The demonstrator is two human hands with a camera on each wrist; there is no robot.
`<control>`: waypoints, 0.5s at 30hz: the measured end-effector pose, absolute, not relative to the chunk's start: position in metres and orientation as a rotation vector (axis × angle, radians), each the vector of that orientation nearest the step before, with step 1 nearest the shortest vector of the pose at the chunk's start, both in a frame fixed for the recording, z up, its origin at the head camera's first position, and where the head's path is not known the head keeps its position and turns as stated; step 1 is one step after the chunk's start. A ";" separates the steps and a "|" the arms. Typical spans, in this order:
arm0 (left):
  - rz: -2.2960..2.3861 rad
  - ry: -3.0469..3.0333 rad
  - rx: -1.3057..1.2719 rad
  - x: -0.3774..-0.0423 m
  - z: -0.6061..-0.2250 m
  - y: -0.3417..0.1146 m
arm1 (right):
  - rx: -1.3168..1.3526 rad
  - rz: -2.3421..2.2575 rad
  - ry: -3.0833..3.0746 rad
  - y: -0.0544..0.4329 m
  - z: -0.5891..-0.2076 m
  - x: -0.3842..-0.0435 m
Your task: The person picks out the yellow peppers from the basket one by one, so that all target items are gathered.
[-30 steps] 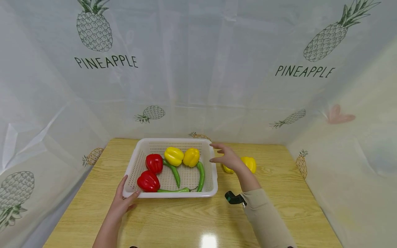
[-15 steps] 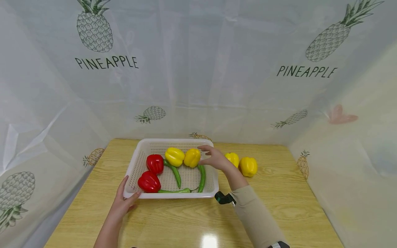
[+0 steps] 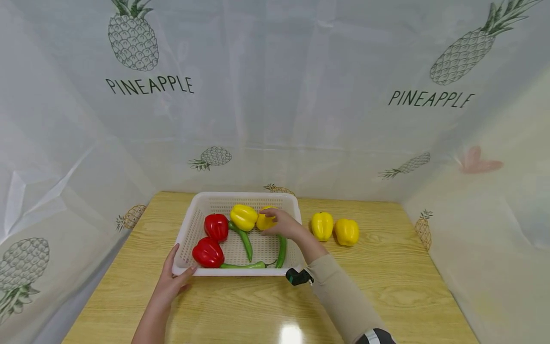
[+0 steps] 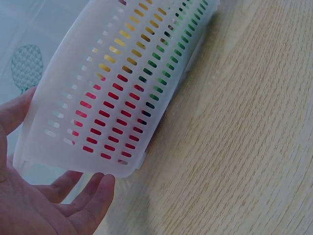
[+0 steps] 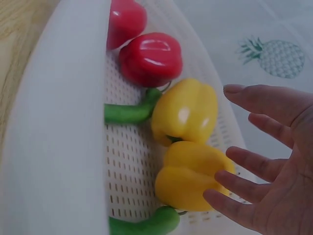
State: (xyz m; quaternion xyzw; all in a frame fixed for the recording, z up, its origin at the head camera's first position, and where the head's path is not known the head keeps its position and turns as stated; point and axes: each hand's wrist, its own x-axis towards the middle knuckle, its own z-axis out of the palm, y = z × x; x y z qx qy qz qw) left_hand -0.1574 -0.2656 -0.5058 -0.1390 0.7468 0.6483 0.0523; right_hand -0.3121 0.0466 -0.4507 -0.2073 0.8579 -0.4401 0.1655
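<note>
A white perforated plastic basket (image 3: 240,272) holds red and yellow bell peppers and green chili peppers. My left hand (image 3: 168,284) grips its front left corner; in the left wrist view the thumb (image 4: 19,110) lies against one edge and the fingertips touch the corner. Inside the basket, my right hand (image 3: 281,224) hovers at the right-hand yellow bell pepper (image 3: 263,221), partly covering it. The right wrist view shows its fingers spread and fairly straight beside that pepper, not wrapped round it. Another yellow bell pepper (image 3: 244,218) lies just left of it.
Two yellow bell peppers (image 3: 322,226) (image 3: 346,232) sit on the wooden table (image 3: 240,306), right of the basket. In it are red bell peppers (image 3: 216,227) (image 3: 208,252) and green chili peppers (image 3: 281,251) (image 3: 245,243). A pineapple-print curtain (image 3: 266,95) surrounds the table.
My right hand has moved left from the basket's right rim to the yellow bell pepper inside, uncovering the two peppers on the table. My left hand stays at the basket's corner.
</note>
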 end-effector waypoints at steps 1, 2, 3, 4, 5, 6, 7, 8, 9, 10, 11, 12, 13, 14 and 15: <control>1.971 2.271 -0.426 -0.157 -0.506 -0.266 | -0.588 -1.243 2.445 0.044 -0.451 -0.313; 1.969 2.271 -0.428 -0.157 -0.506 -0.265 | -0.589 -1.230 2.452 0.042 -0.451 -0.314; 1.969 2.270 -0.428 -0.157 -0.506 -0.265 | -0.584 -1.218 2.458 0.040 -0.450 -0.315; 1.969 2.267 -0.428 -0.157 -0.506 -0.265 | -0.578 -1.200 2.468 0.038 -0.450 -0.316; 1.970 2.265 -0.429 -0.157 -0.506 -0.265 | -0.570 -1.189 2.473 0.036 -0.450 -0.317; 1.970 2.262 -0.431 -0.157 -0.506 -0.265 | -0.565 -1.176 2.474 0.034 -0.449 -0.318; 1.972 2.263 -0.431 -0.157 -0.506 -0.265 | -0.561 -1.166 2.470 0.032 -0.448 -0.319; 1.970 2.264 -0.430 -0.156 -0.506 -0.265 | -0.560 -1.160 2.467 0.030 -0.447 -0.319; 1.971 2.266 -0.432 -0.156 -0.506 -0.265 | -0.562 -1.155 2.461 0.028 -0.446 -0.320; 1.972 2.267 -0.435 -0.156 -0.506 -0.265 | -0.566 -1.157 2.449 0.026 -0.445 -0.321; 1.972 2.268 -0.439 -0.156 -0.506 -0.265 | -0.568 -1.159 2.436 0.025 -0.445 -0.322; 1.972 2.269 -0.443 -0.157 -0.506 -0.265 | -0.573 -1.159 2.428 0.023 -0.444 -0.323; 1.974 2.269 -0.446 -0.157 -0.506 -0.265 | -0.575 -1.162 2.419 0.022 -0.444 -0.325; 1.977 2.268 -0.448 -0.157 -0.506 -0.265 | -0.576 -1.167 2.411 0.022 -0.445 -0.326; 1.981 2.266 -0.448 -0.157 -0.506 -0.265 | -0.577 -1.164 2.406 0.021 -0.445 -0.328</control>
